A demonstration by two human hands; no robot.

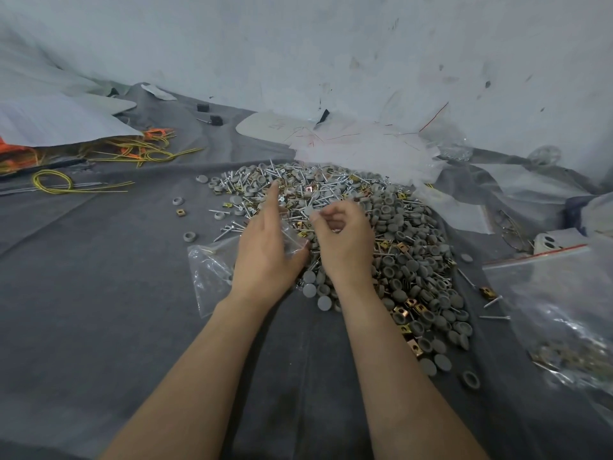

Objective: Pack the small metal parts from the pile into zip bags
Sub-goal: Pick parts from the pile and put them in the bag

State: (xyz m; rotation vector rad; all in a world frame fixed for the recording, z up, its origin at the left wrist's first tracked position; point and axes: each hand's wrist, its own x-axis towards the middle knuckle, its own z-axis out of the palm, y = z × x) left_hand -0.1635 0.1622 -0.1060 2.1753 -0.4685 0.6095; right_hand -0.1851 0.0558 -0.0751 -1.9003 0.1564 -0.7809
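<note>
A large pile of small parts [381, 234], made up of screws, grey round caps and brass square nuts, lies on a grey cloth [99, 293]. My left hand [265, 257] sits at the pile's near left edge. It holds a clear zip bag [209, 277] by its mouth, with the index finger stretched out over the pile. The bag's body lies flat on the cloth under that wrist. Right beside it, my right hand [343, 242] hovers over the pile with fingers curled, its fingertips pinching a few small parts next to the bag's mouth.
A clear zip bag holding parts [557, 327] lies at the right. Empty bags are stacked at the back [365, 151]. Yellow and orange wires [132, 152] lie under paper sheets [56, 121] at the left. Loose caps and nuts [189, 236] dot the cloth, and a wall [298, 44] stands close behind.
</note>
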